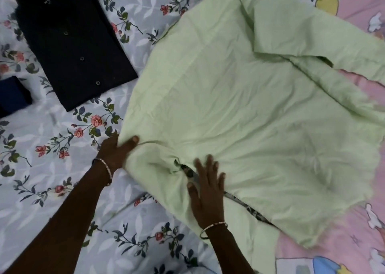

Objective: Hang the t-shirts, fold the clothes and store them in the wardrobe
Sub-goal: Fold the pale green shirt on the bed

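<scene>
- Placement: green garment (239,111) lies spread on bed (41,127), centre-right of frame.
- Grip of left hand (116,150): pinching lower-left hem.
- Grip of right hand (208,190): wide, palm flat on cloth.
- Procedure: smooth creases outward before folding, keeping hem taut.

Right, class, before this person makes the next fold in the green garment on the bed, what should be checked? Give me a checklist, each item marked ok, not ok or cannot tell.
1. Left hand grips the near edge of the green garment: ok.
2. Right hand lies flat on the cloth, pinning it: ok.
3. Garment smoothed out: not ok; it is creased near the hands and its far right part is folded over.
4. Folded black shirt lies clear of the garment: ok.
5. Sleeves tucked in evenly: cannot tell.
</scene>
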